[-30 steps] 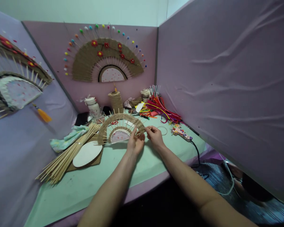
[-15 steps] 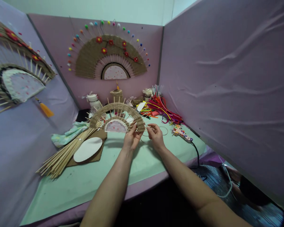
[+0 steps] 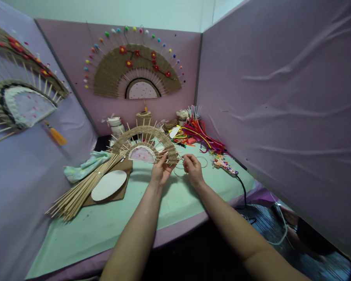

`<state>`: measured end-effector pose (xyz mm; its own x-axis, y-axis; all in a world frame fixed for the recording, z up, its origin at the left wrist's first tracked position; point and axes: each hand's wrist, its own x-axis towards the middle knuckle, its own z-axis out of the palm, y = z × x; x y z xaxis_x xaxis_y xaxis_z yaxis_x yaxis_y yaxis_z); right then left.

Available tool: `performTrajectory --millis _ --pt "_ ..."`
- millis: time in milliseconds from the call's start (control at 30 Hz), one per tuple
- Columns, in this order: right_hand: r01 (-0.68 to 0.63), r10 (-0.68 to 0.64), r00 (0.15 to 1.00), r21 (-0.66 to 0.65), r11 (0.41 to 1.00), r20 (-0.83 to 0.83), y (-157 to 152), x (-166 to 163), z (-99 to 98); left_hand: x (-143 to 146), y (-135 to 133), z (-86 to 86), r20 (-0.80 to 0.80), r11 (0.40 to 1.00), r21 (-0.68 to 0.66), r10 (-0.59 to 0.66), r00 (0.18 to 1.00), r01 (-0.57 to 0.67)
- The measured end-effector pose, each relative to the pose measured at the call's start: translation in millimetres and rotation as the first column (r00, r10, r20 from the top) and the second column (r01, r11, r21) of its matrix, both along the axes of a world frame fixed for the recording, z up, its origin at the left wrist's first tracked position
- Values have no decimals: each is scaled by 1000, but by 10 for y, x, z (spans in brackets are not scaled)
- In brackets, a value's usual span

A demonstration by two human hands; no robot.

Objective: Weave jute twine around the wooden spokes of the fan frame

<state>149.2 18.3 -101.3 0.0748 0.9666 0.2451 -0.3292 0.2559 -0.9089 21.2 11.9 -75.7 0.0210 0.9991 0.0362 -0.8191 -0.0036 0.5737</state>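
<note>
A half-round fan of thin sticks woven with twine [image 3: 146, 130] is held above the table, its sticks fanning outward. At its centre sits a white half-disc with pink spots [image 3: 142, 153]. My left hand [image 3: 161, 171] grips the fan at its lower right end, thumb in front. Just to the right, my right hand [image 3: 192, 167] pinches a thin twine [image 3: 203, 159] close to the fan's edge. The twine's loose loops hang behind and beside the right hand. Exactly where the twine joins the weave is too small to tell.
On the left lie a bundle of sticks [image 3: 84, 183], a white oval card [image 3: 109, 185] and brown cardboard [image 3: 124, 189]. A corded glue gun [image 3: 224, 166] lies at right. Behind are coloured pipe cleaners [image 3: 203, 134], a twine spool [image 3: 144, 118] and a white bottle [image 3: 116, 125]. Finished fans [image 3: 108, 74] hang on the partitions.
The fan has tilted slightly, its left end a little higher, and my left hand has shifted slightly left with it. My right hand stays nearly in place, still pinching the twine.
</note>
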Motion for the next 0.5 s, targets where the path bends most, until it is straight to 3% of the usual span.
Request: performTrajectory --millis 500 --pt "33 -40 996 83 996 86 -22 22 -18 -31 -1 -13 -6 999 -44 -11 1000 11"
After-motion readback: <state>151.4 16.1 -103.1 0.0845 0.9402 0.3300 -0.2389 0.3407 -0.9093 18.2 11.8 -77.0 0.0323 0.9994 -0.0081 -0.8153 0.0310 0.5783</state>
